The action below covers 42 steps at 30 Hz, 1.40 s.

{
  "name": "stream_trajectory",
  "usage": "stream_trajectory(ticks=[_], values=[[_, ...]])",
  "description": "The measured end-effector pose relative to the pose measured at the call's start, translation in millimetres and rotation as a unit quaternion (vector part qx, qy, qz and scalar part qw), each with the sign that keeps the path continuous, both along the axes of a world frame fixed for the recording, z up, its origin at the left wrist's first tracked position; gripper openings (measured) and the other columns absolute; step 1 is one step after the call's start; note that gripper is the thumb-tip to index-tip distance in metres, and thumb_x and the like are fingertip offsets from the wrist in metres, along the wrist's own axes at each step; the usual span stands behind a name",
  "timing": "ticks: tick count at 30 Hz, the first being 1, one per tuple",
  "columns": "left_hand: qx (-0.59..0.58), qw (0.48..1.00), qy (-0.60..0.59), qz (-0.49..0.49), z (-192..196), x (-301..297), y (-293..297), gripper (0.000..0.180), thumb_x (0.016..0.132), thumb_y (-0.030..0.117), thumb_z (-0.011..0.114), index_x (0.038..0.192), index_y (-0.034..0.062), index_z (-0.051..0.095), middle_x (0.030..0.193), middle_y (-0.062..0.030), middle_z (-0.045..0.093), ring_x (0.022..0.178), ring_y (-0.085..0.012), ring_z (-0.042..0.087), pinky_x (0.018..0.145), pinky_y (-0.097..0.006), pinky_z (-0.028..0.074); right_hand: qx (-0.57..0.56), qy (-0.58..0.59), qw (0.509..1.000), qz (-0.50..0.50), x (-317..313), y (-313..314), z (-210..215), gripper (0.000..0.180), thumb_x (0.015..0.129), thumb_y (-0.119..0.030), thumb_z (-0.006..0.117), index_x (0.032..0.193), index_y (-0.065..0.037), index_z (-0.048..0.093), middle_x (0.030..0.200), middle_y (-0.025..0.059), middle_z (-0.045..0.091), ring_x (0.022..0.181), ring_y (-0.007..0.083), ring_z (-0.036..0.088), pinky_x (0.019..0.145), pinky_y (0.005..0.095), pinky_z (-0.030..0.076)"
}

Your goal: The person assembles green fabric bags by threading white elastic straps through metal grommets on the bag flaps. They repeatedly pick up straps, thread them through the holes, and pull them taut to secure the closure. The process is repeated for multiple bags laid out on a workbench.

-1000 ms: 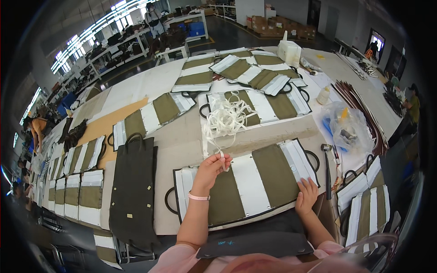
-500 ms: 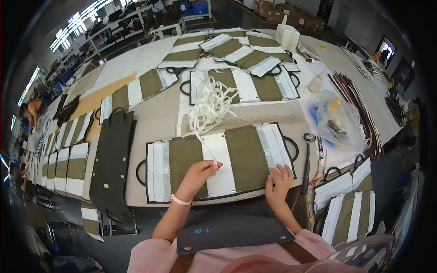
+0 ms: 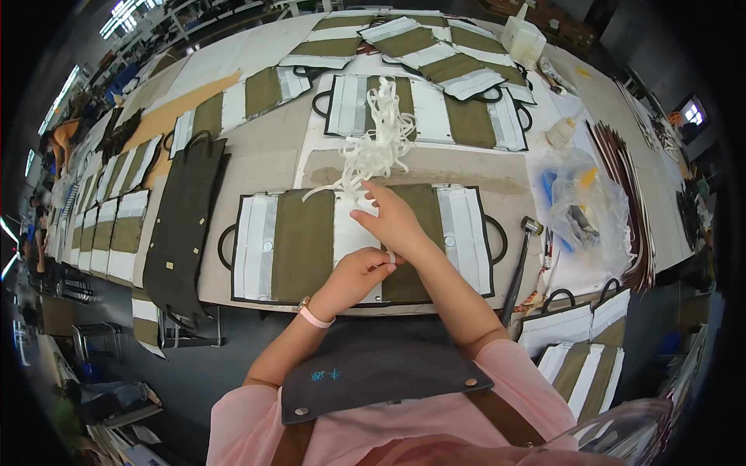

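Pinching a narrow white strip [image 3: 391, 257] between thumb and forefinger, the left hand [image 3: 354, 275] is closed above the middle of the near striped panel [image 3: 303, 242]. The right hand [image 3: 396, 225] is open, its thumb spread from its fingers; it lies beyond the left hand, with its fingertips at the lower end of one white strip tangle [image 3: 379, 147]. Whether those fingertips touch the strips cannot be told.

Component count, near striped panel: two olive bands, one white centre band, two pale end sections, two round snap discs and two black loop handles [image 3: 497, 238], one per end. The panel lies flat along the table edge. The tangle reaches from the far striped panel [image 3: 471, 118] down to the near panel's upper edge.

Adjacent items: one dark bag panel [image 3: 183, 229] to the left; one hammer [image 3: 517, 268], one clear plastic bag [image 3: 587, 213], one small bottle [image 3: 560, 133] and one white jug [image 3: 523, 40] to the right.

Changes from half a second ago: the right hand has left the near panel's right end and now reaches over its middle. The left hand keeps its pinch. The single strand then visible between tangle and left hand is now largely hidden by the right hand.
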<state>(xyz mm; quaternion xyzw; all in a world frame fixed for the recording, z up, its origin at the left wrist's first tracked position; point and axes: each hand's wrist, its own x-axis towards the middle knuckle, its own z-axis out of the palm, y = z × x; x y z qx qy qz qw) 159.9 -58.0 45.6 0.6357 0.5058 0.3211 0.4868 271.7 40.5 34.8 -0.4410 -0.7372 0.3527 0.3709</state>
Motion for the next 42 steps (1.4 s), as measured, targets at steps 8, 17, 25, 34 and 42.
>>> stream_trajectory(ticks=[8, 17, 25, 34, 42], values=[[0.038, 0.99, 0.116, 0.064, 15, -57, 45, 0.019, 0.091, 0.011, 0.058, 0.105, 0.0015, 0.069, 0.097, -0.0065, 0.068, 0.086, -0.0152, 0.062, 0.077, -0.031, 0.05, -0.192, 0.197, 0.961, 0.004, -1, 7, -19, 0.028, 0.087, -0.005, 0.058, 0.115, -0.002, 0.06, 0.075, 0.0046, 0.059, 0.066, 0.0124, 0.059, 0.062, 0.0277, 0.048], [-0.088, 0.972, -0.172, 0.135, -7, -48, 144, 0.05, 0.094, 0.031, 0.056, 0.137, 0.0059, 0.048, 0.128, -0.0134, 0.055, 0.118, -0.0206, 0.051, 0.098, -0.035, 0.04, -0.211, 0.149, 0.966, 0.024, -1, -7, -17, 0.01, 0.085, -0.004, 0.06, 0.094, 0.0, 0.057, 0.072, 0.0042, 0.056, 0.066, 0.0134, 0.056, 0.062, 0.0298, 0.046], [-0.001, 0.999, 0.011, 0.042, -14, -17, 160, 0.05, 0.09, 0.03, 0.06, 0.132, 0.0033, 0.051, 0.125, -0.0163, 0.058, 0.111, -0.0241, 0.055, 0.095, -0.034, 0.044, 0.014, -0.013, 0.998, 0.059, -1, -7, -13, 0.014, 0.077, -0.007, 0.066, 0.083, -0.002, 0.055, 0.08, 0.0123, 0.056, 0.074, 0.0276, 0.058, 0.067, 0.0363, 0.047], [0.147, 0.951, -0.17, 0.211, 6, -15, 108, 0.039, 0.083, 0.012, 0.069, 0.119, 0.0029, 0.056, 0.115, -0.0116, 0.055, 0.101, -0.0179, 0.056, 0.086, -0.03, 0.047, 0.05, 0.203, 0.968, -0.14, 30, -26, 46, 0.022, 0.08, -0.013, 0.071, 0.098, -0.002, 0.063, 0.091, 0.0097, 0.055, 0.087, 0.0227, 0.056, 0.073, 0.0328, 0.046], [-0.091, 0.921, -0.362, 0.115, 37, -19, 68, 0.021, 0.089, 0.019, 0.068, 0.1, 0.0047, 0.057, 0.091, -0.0021, 0.059, 0.084, -0.0107, 0.055, 0.073, -0.024, 0.045, -0.091, 0.333, 0.938, -0.027, 47, -18, 67, 0.016, 0.092, -0.01, 0.059, 0.103, 0.0, 0.065, 0.093, 0.0056, 0.061, 0.082, 0.0136, 0.058, 0.076, 0.0297, 0.048]])
